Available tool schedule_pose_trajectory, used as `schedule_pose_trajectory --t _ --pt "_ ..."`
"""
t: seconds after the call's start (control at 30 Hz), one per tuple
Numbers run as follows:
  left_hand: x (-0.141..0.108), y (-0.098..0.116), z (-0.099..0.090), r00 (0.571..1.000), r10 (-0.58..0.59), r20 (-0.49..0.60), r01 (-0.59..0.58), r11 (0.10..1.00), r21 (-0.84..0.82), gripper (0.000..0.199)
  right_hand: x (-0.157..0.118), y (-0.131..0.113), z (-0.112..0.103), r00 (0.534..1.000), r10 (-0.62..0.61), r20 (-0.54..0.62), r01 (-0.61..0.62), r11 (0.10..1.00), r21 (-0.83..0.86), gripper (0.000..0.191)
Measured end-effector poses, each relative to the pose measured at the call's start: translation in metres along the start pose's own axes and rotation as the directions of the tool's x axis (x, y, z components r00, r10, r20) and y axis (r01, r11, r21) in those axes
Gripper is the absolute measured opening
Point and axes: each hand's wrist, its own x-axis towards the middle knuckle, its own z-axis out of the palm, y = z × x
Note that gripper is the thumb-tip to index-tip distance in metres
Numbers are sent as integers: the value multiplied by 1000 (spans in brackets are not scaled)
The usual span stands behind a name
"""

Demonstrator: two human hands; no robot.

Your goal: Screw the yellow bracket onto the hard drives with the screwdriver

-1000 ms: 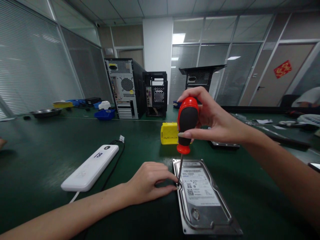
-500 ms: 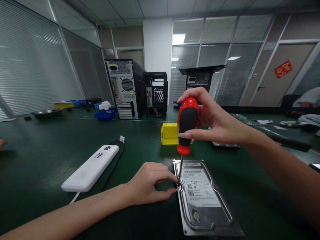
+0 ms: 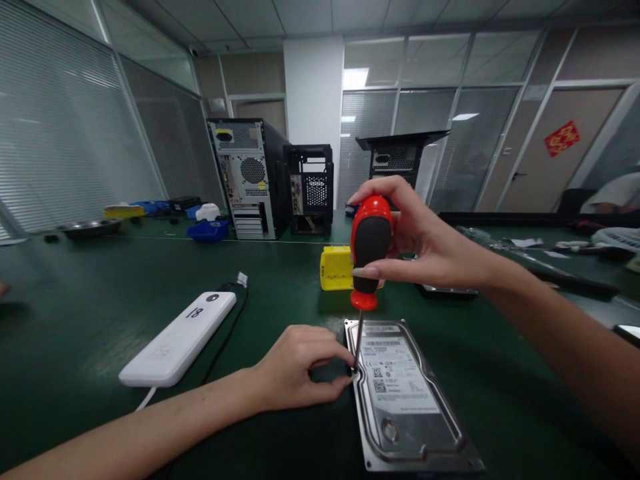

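Observation:
A silver hard drive with a white label lies flat on the green table. My right hand grips the red and black handle of a screwdriver. The screwdriver stands nearly upright, its shaft reaching down to the drive's left edge. At that same spot, the thumb and forefinger of my left hand come together in a pinch around the screwdriver's tip. Whatever lies between those fingertips is too small to make out. The palm side of my left hand rests by the table.
On the left lies a white power bank with cables. Behind the drive stands a yellow box. Computer cases stand at the back beside a blue tray. A metal dish sits far left. Another person is at the far right.
The whole view has shifted slightly, so things appear a little farther left. Both hands keep their places at the drive, and the screwdriver stays at its left edge.

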Motion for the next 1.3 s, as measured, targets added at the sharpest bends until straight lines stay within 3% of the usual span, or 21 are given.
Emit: schedule_pose_trajectory --t 0.93,1.17,1.3 --pt "1 0 -2 1000 9 -3 -9 1000 4 13 1 0 0 998 -41 41 40 999 17 62" --pt "0 1 -2 1000 -14 8 14 1000 -28 16 2 -1 4 1000 -11 -23 10 1000 -4 54" --pt "2 2 -4 999 -51 16 52 997 -54 15 5 2 9 1000 15 -5 -14 990 138 49"
